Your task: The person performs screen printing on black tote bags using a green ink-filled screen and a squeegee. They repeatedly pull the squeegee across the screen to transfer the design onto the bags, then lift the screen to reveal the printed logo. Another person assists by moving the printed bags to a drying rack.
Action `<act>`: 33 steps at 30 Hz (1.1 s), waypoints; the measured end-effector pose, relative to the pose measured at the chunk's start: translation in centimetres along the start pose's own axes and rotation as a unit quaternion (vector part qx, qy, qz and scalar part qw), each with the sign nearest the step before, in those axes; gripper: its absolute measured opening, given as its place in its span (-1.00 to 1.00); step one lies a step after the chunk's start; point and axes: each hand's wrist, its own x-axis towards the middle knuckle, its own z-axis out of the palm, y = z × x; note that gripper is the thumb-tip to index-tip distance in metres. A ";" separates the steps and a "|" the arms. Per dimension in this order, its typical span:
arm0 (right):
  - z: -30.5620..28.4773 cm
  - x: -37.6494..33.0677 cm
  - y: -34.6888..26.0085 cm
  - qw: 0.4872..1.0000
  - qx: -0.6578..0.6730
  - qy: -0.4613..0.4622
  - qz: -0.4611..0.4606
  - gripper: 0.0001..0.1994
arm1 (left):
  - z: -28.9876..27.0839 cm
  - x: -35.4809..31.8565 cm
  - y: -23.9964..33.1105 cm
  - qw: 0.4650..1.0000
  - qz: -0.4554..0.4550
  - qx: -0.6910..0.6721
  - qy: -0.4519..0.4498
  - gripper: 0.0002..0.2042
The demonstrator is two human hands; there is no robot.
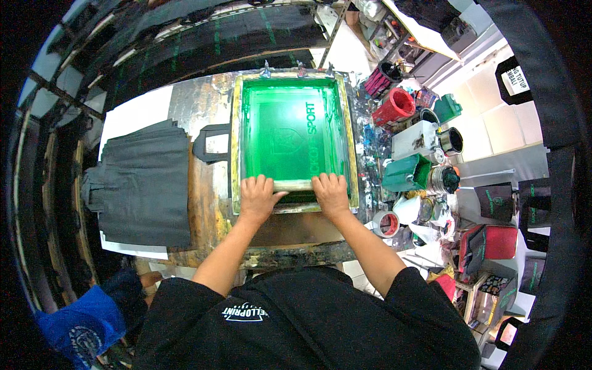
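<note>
Green ink [271,114] coats one framed screen [237,123] on the table [208,203], showing one shield [285,142] and, right of it, lettering [311,118]; left hand [258,198] and right hand [331,196] wrap fingers around one squeegee [293,185] at the screen's near end.

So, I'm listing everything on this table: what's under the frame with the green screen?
A black cloth loop sticks out from under the left side of the frame. Anything else beneath is covered by the frame and green screen.
</note>
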 end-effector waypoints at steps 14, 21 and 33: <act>-3.0 -2.7 -0.6 0.994 0.110 -0.017 0.001 -0.54 | -2.1 -7.5 -2.8 0.987 -0.103 -0.119 0.012 -0.08; -2.0 -4.8 -3.0 0.990 0.130 -0.011 0.055 -0.56 | -0.6 -11.1 -6.9 0.967 -0.216 -0.095 -0.091 0.05; -4.2 -2.8 -1.9 0.987 0.154 0.007 0.044 -0.56 | 1.3 -12.3 -8.4 0.968 -0.209 -0.126 -0.060 -0.15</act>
